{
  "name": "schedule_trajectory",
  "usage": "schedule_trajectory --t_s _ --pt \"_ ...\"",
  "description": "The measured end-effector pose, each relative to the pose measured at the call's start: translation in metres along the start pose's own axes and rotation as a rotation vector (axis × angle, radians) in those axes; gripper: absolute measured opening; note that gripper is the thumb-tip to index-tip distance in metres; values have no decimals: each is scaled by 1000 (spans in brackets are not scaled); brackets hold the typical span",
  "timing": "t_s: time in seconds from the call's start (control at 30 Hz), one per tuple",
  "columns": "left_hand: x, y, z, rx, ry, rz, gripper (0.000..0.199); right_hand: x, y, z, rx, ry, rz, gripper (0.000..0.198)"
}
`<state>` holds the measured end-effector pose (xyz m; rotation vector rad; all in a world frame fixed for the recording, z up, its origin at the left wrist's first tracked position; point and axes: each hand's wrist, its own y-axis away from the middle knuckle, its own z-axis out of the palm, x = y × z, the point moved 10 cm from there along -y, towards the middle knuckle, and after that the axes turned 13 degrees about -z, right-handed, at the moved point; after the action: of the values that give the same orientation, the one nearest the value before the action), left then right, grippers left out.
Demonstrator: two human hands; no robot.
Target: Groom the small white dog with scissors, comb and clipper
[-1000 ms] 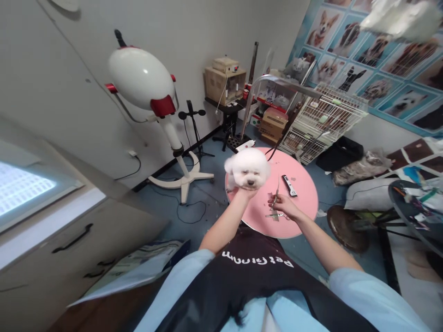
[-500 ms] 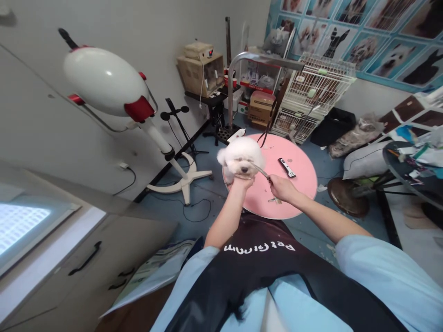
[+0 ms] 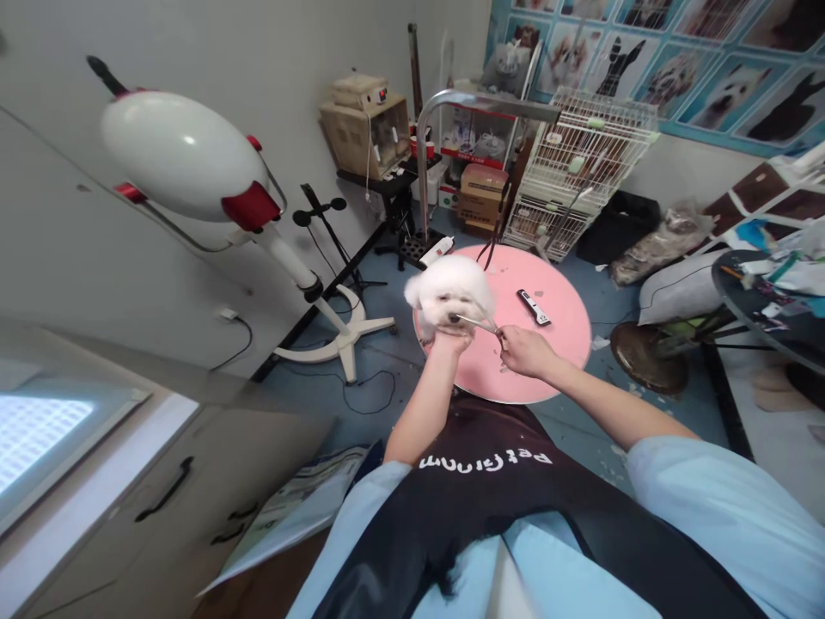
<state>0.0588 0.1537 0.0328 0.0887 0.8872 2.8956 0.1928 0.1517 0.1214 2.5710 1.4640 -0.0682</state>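
A fluffy white dog [image 3: 449,282] is on the round pink grooming table [image 3: 554,344], its face toward me. My left hand [image 3: 453,340] is under its chin and holds the muzzle from below. In my right hand [image 3: 523,350] is a pair of scissors [image 3: 480,324], the fingers closed round the handles. The blades lie across the muzzle, their tips close to the nose; whether they touch the fur I cannot tell. A black and white hair clipper [image 3: 534,307] lies on the table beyond my right hand. Part of a small metal piece shows beneath that hand.
A metal grooming arm [image 3: 422,163] rises behind the table, with a dark strap [image 3: 495,232] hanging near the dog. To the left stands a white and red dryer [image 3: 186,155] on a wheeled base. Wire cages [image 3: 583,163] are at the back; a cluttered dark table [image 3: 760,301] is at the right.
The scissors have moved from beside the dog's eye down to its nose, now lying flatter. The dog's eyes show more. My left hand stays under the chin; the view has shifted slightly.
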Motion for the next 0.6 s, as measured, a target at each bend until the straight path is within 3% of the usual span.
schedule_trajectory --t_s 0.1,0.6 --pt "-3 5 -5 69 -12 -35 42 7 2 3 -6 14 64 29" --pt "8 0 -9 69 -44 10 45 7 -10 5 32 38 31 27"
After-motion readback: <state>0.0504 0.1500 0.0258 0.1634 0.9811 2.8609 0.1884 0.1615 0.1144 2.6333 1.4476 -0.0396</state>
